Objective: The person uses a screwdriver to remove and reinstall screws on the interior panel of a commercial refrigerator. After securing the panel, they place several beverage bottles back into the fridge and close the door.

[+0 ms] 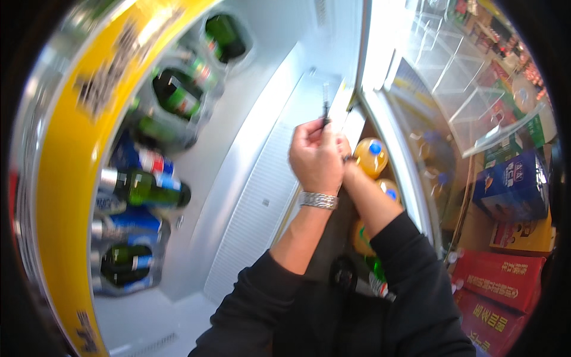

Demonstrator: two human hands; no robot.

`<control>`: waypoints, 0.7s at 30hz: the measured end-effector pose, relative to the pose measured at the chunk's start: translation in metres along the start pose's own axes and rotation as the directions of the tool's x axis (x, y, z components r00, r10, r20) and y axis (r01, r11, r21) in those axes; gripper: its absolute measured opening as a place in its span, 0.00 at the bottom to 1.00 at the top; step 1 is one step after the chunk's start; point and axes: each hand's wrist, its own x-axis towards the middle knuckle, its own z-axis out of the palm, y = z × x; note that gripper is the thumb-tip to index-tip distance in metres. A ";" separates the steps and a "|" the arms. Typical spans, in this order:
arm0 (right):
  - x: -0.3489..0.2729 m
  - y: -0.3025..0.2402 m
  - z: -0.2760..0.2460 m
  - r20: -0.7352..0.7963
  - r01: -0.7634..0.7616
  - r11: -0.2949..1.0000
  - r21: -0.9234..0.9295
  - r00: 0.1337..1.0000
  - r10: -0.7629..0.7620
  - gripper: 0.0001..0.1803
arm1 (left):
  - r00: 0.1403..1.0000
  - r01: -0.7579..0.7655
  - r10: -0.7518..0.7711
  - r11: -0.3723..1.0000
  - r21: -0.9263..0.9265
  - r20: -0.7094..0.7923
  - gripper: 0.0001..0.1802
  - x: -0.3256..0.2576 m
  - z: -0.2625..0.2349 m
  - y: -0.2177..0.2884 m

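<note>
Both hands are raised together in front of an open fridge. The left hand [315, 157], with a metal watch [318, 200] on its wrist, pinches the lower end of a thin dark strip [325, 106] that stands upright against the white shelf edge [351, 122]. The right hand [345, 156] sits just behind it, mostly hidden, so its grip cannot be told. Just right of the hands stand orange bottles [372, 156] with blue caps. Well left, green bottles [143, 189] lie in the door rack beside a yellow door rim [65, 196]. Between hands and rack runs a broad bare white panel [256, 196]. Right of the forearms lie red cartons [496, 279].
</note>
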 end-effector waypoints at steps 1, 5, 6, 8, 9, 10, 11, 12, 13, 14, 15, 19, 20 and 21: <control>-0.002 -0.002 0.002 0.030 -0.081 0.996 0.044 0.996 0.080 0.25 | 1.000 0.011 -0.011 0.998 -0.066 -0.002 0.10 -0.021 -0.006 0.000; -0.037 -0.028 0.008 -0.165 0.078 0.912 -0.402 0.974 -0.156 0.21 | 1.000 0.003 -0.002 0.994 -0.109 0.007 0.11 -0.099 -0.047 0.007; -0.053 -0.040 0.016 -0.188 0.243 0.844 -0.477 0.911 -0.368 0.15 | 1.000 -0.009 0.009 0.998 -0.063 0.009 0.12 -0.118 -0.060 0.011; -0.089 -0.059 0.027 -0.108 0.560 0.700 -0.444 0.742 -0.662 0.10 | 0.998 -0.034 0.039 0.995 -0.095 0.047 0.12 -0.154 -0.080 0.018; -0.107 -0.068 0.034 -0.022 0.674 0.666 -0.319 0.697 -0.717 0.08 | 0.997 -0.045 0.051 0.994 -0.101 0.062 0.13 -0.168 -0.085 0.022; -0.124 -0.077 0.042 0.085 0.755 0.606 -0.249 0.640 -0.763 0.10 | 0.996 -0.046 0.053 0.995 -0.090 0.076 0.13 -0.182 -0.090 0.025; -0.142 -0.084 0.049 0.189 0.817 0.554 -0.160 0.576 -0.796 0.12 | 0.992 -0.062 0.072 0.993 -0.100 0.103 0.14 -0.193 -0.094 0.029; -0.158 -0.090 0.055 0.284 0.862 0.503 -0.057 0.498 -0.820 0.14 | 0.984 -0.103 0.116 0.990 -0.096 0.138 0.14 -0.204 -0.098 0.033; -0.171 -0.095 0.062 0.392 0.867 0.492 0.077 0.427 -0.815 0.14 | 0.979 -0.112 0.124 0.990 -0.084 0.160 0.15 -0.213 -0.102 0.038; -0.183 -0.100 0.070 0.391 0.895 0.424 0.136 0.345 -0.853 0.14 | 0.972 -0.124 0.137 0.989 -0.079 0.192 0.16 -0.219 -0.104 0.042; -0.191 -0.103 0.074 0.507 0.875 0.449 0.180 0.309 -0.805 0.13 | 0.969 -0.071 0.092 0.993 -0.099 0.228 0.16 -0.228 -0.108 0.048; -0.217 -0.106 0.084 0.781 0.817 0.554 0.161 0.238 -0.578 0.11 | 0.956 -0.009 0.036 0.996 -0.093 0.293 0.16 -0.255 -0.121 0.062; -0.219 -0.105 0.085 0.778 0.814 0.555 0.171 0.233 -0.583 0.10 | 0.956 -0.041 0.068 0.994 -0.099 0.286 0.15 -0.257 -0.122 0.062; -0.222 -0.104 0.085 0.802 0.803 0.572 0.168 0.226 -0.552 0.09 | 0.957 -0.073 0.098 0.992 -0.100 0.273 0.14 -0.260 -0.124 0.061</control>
